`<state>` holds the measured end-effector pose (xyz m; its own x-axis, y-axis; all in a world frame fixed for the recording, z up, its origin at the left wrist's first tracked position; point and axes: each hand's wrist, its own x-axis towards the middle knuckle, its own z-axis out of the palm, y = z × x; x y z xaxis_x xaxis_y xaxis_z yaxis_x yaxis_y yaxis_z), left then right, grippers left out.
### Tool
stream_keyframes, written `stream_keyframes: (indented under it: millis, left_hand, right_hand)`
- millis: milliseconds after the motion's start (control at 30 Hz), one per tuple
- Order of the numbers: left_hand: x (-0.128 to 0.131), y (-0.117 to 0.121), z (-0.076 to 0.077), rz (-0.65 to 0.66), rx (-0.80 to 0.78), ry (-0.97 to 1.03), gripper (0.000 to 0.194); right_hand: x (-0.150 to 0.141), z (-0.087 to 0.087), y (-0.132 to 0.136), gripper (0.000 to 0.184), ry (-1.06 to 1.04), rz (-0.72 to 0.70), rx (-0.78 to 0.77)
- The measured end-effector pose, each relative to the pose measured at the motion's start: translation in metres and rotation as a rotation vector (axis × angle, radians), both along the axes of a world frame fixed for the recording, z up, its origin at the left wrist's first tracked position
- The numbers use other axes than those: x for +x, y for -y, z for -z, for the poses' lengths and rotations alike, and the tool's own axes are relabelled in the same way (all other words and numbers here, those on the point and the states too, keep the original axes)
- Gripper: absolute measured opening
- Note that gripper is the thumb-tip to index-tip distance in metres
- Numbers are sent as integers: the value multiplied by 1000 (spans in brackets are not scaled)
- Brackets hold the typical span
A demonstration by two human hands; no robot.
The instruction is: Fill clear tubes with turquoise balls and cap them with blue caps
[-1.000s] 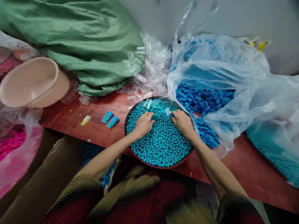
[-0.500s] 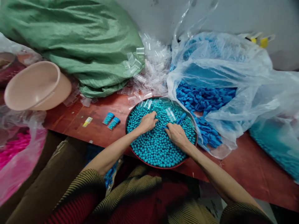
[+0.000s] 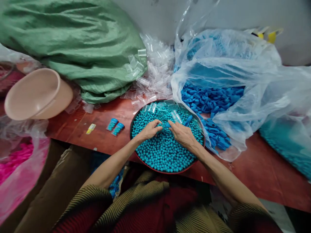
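Observation:
A round red-rimmed tray full of small turquoise beads is in front of me. Above the beads, my left hand has its thumb and fingers curled together; whatever they hold is too small to make out. Facing it, my right hand pinches a small blue plastic cap at its fingertips, mostly hidden. Clear plastic tubes lie on the beads at the tray's far side. Another blue piece rests just beyond my right hand. Two bead-filled tubes with blue tops lie left of the tray.
Clear empty tubes are heaped behind the tray, beside a green sack. At right, a clear plastic bag spills blue pieces. A beige basin and a small yellow-and-white item are on the left of the red table.
Both hands have come closer together over the beads, and the blue cap at my right fingertips now points toward my left hand. The view has shifted slightly.

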<state>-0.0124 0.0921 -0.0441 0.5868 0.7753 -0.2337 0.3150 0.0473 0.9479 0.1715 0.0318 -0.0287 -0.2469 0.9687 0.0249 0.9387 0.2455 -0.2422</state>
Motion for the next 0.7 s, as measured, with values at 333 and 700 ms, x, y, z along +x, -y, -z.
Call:
stream_keyframes:
  millis: [333, 700]
  left_hand:
    - [2, 11, -9, 12, -55, 10, 22]
    - [0, 19, -12, -44, -117, 77, 33]
  right_hand:
    - [2, 0, -2, 25, -556, 14, 65]
    - [-2, -8, 12, 16, -794, 210, -87]
